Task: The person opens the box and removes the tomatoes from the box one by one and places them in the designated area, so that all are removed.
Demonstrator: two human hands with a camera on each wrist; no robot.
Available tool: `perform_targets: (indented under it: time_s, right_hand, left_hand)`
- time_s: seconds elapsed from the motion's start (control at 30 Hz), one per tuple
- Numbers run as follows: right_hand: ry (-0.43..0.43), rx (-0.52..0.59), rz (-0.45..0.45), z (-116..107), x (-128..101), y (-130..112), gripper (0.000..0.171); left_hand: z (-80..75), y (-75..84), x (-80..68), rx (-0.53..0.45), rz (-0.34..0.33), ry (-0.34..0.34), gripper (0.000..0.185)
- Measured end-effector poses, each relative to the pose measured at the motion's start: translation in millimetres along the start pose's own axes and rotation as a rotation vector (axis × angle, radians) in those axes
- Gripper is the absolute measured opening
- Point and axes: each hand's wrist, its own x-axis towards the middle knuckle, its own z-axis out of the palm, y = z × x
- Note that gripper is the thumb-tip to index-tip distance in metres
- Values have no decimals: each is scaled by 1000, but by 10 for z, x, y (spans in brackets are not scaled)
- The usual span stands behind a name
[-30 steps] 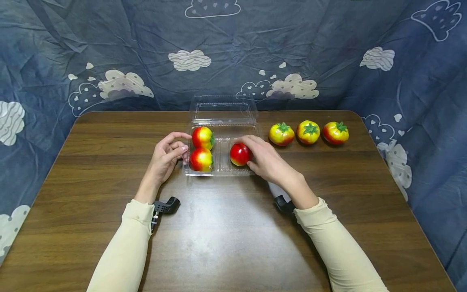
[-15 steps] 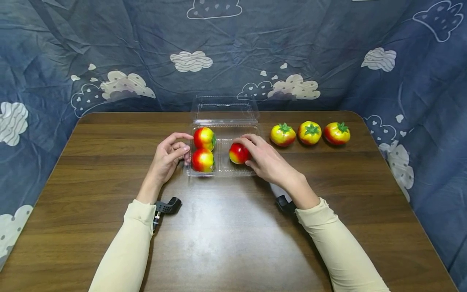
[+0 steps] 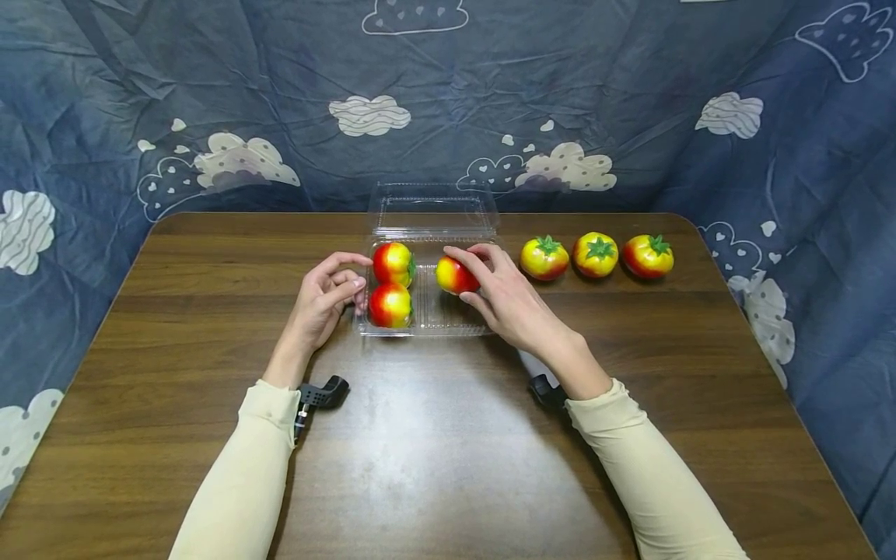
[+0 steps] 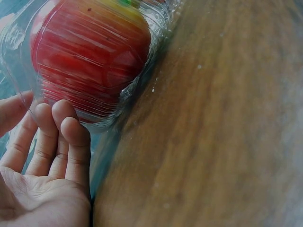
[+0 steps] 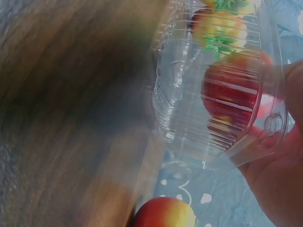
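A clear plastic clamshell box stands open at the table's middle, its lid lying back. Two red-yellow tomatoes sit in its left half. My right hand grips a third tomato over the far right part of the box. In the right wrist view this tomato shows through the plastic wall. My left hand rests against the box's left side, its fingers loosely curved and touching the wall beside a tomato.
Three more tomatoes stand in a row on the brown wooden table, right of the box. A blue cloud-print cloth hangs behind and around the table. Black wrist mounts show under both sleeves.
My right hand has carried its tomato from the near right part of the box toward the far right part. The left hand has stayed at the box's left side.
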Motion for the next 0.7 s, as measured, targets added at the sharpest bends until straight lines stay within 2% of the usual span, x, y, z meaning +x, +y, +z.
perform_targets:
  time_s: [0.27, 0.57, 0.7]
  right_hand:
    - [45, 59, 72, -21, -5, 7, 66]
    - [175, 119, 112, -57, -1, -2, 68]
    - [193, 117, 120, -75, 2, 6, 64]
  left_hand:
    - [1, 4, 4, -2, 1, 1, 29]
    - [2, -2, 7, 2, 1, 2, 30]
    - [7, 8, 2, -5, 2, -4, 30]
